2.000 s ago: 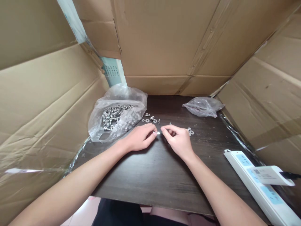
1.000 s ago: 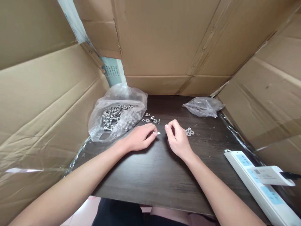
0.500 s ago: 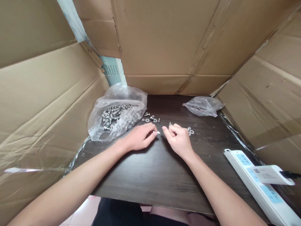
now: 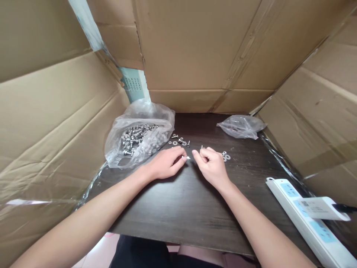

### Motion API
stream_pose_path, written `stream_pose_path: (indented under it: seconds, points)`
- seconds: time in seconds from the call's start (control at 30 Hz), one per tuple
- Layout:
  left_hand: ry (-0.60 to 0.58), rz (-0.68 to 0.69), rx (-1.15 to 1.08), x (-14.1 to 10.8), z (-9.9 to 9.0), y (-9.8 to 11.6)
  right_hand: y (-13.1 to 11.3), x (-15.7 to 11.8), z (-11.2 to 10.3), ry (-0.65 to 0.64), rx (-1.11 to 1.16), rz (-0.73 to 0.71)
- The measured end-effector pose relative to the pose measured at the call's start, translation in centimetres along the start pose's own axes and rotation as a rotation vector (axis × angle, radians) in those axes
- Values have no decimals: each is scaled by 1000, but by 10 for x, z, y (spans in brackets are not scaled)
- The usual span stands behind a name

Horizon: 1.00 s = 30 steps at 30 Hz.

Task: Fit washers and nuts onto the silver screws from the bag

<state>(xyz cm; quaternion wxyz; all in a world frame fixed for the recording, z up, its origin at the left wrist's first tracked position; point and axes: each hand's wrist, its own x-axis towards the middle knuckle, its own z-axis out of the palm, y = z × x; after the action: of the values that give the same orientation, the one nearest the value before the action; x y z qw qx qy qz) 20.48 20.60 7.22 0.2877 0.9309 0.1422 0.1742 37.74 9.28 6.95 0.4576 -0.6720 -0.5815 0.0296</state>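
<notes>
My left hand [image 4: 169,163] is closed, its thumb and forefinger pinching a small bolt [image 4: 187,158] whose shiny end sticks out to the right. A short gap away, my right hand [image 4: 210,163] is curled with the thumb stretched toward the left hand. Whether anything sits in its fingers is hidden. Just behind the right knuckles a screw [image 4: 202,147] shows in part. Beyond the left hand lie a flat washer [image 4: 175,143], a small nut [image 4: 170,143] and several loose bolts [image 4: 174,136]. More washers [image 4: 228,157] lie to the right of the right hand, partly covered by it.
A clear plastic bag [image 4: 117,128] full of bolts [image 4: 134,138] stands open at the left. Another plastic bag [image 4: 242,126] lies at the back right. A white power strip [image 4: 306,216] with a plugged-in adapter [image 4: 320,208] runs along the right. Cardboard walls [image 4: 195,48] enclose the dark table [image 4: 173,208].
</notes>
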Motion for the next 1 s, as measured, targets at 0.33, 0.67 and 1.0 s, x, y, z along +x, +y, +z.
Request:
stream_pose_path:
  seconds: [0.33,0.67,1.0]
  points:
    - [3,6,13,0,0,-1,-4,0,-1,-33,43,70]
    - [7,19,17,0,1,-1,-1,1,-3,-67,89,79]
    - [27,35,28,0,0,0,-6,-1,-2,-243,137,38]
